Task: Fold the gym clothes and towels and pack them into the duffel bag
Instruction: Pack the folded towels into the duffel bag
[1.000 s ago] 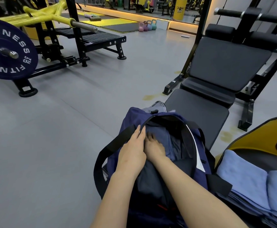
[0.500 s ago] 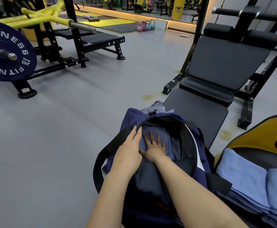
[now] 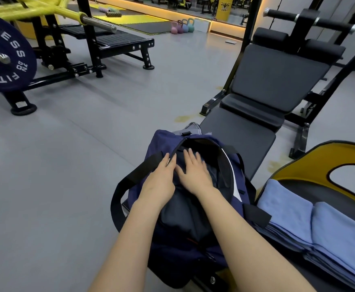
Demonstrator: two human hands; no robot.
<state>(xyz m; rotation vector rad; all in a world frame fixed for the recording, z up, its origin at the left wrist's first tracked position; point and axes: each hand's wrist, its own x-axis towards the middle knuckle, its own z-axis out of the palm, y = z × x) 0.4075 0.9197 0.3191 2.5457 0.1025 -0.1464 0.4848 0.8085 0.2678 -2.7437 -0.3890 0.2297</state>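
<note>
While the navy duffel bag sits open on the near end of the black bench, both hands work at its mouth. The left hand lies along the left edge of the opening, fingers extended and close together against the zipper line; its grip closes on nothing. The right hand is inside the opening, palm down, fingers straight and spread, pressing flat on the dark folded clothing packed in the bag; its grip is likewise open. A black carry strap loops off the bag's left side. To the right of the bag, folded blue towels lie stacked on a yellow-and-black seat, outside the bag.
</note>
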